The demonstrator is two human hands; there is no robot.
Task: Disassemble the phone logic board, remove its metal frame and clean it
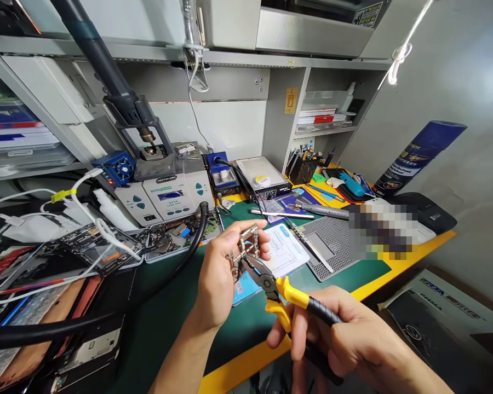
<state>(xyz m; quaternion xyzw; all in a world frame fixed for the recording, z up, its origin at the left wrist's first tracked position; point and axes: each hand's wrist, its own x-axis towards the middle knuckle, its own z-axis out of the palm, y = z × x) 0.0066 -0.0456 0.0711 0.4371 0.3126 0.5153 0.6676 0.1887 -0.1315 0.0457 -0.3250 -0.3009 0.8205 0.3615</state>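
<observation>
My left hand [219, 273] is closed around a small metal frame-like fixture [250, 241] with several bars, held up above the green mat. In my right hand [345, 334] are pliers [267, 282] with yellow and black handles, the fingers wrapped round both grips. The jaws of the pliers reach up and left to the fixture and meet its lower middle. Whether they bite on a part of it I cannot tell. Behind my left hand lies a white and blue printed packet [287, 249] on the green mat [168, 306].
A hot-air rework station [170, 194] stands at the back left, its black hose [189, 251] crossing the mat. Beside it is a tray of circuit boards [176, 232]. A perforated grey plate [345, 246] lies right of the packet. A blue spray can [414, 158] leans at the far right.
</observation>
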